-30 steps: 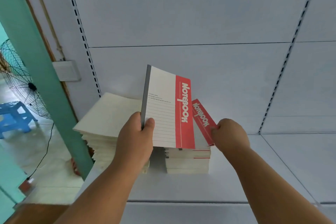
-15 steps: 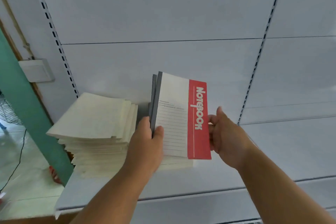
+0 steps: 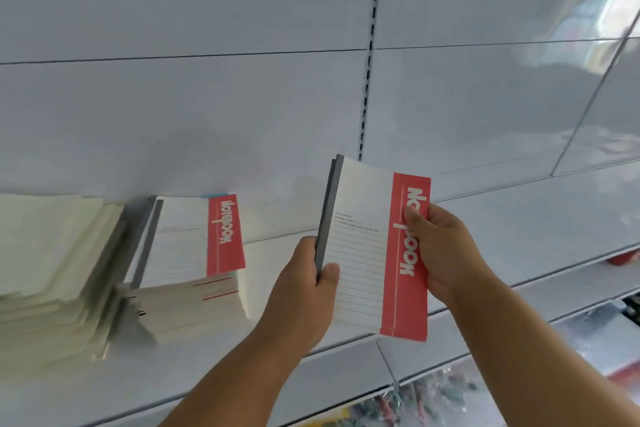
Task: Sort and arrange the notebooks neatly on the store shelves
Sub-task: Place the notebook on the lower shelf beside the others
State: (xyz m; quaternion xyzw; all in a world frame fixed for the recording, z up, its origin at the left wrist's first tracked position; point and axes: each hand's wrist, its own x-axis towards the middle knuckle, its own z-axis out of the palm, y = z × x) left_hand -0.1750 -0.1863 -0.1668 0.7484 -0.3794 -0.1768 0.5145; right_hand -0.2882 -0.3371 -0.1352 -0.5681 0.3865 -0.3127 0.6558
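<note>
I hold two white notebooks with a red "Notebook" band and grey spines (image 3: 367,253) upright, one behind the other, above the white shelf (image 3: 519,229). My left hand (image 3: 308,298) grips them at the grey spine, thumb on the front cover. My right hand (image 3: 446,253) grips the red edge, thumb over the lettering. To the left, a stack of the same notebooks (image 3: 190,270) lies flat on the shelf. Further left stands a taller, uneven pile of cream notebooks (image 3: 52,270).
White back panels with a slotted upright (image 3: 369,55) rise behind the shelf. Lower right, a shelf below holds blurred colourful packets (image 3: 433,395) and something red (image 3: 623,258). Bare shelf surface stretches to the right of the held notebooks.
The view has swung right, so the stacks now lie at the left. The held notebooks have moved right, away from the stack. My right hand now grips their red edge with the thumb in front.
</note>
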